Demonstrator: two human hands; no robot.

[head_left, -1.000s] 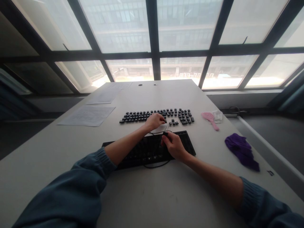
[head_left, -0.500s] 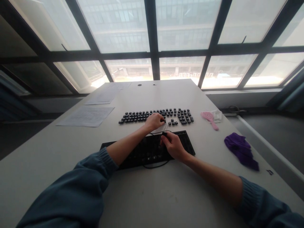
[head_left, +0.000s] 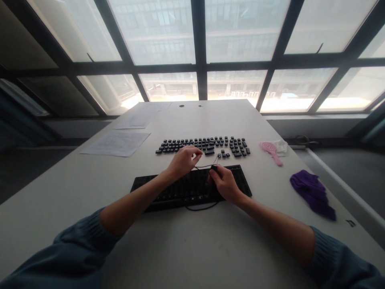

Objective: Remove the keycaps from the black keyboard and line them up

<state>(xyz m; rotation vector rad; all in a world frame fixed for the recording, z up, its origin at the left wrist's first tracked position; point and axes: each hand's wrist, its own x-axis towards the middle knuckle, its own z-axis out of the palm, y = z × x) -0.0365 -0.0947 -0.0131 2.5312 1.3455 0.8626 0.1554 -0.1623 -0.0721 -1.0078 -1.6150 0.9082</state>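
A black keyboard (head_left: 162,188) lies on the white table under my forearms, many of its keys hidden by shadow and my arms. Beyond it, loose black keycaps (head_left: 192,141) stand in rows like a keyboard layout. My left hand (head_left: 185,161) hovers over the keyboard's far edge, just short of the keycaps, thumb and fingers slightly apart with nothing seen between them. Above the keyboard's right half, my right hand (head_left: 224,182) grips the dark handle of a wire keycap puller (head_left: 213,167). Its thin wire loops point away from me.
Paper sheets (head_left: 116,143) lie at the left of the table (head_left: 180,249). On the right are a pink hairbrush (head_left: 271,150) on a white tissue (head_left: 282,147), a purple cloth (head_left: 313,194) and a small dark item (head_left: 350,223). A black cable (head_left: 203,209) curves along the keyboard's near side.
My left hand has drawn back from the keycaps, toward me and left, uncovering a long keycap in the front row. My right hand keeps its hold on the puller. The view has shifted slightly.
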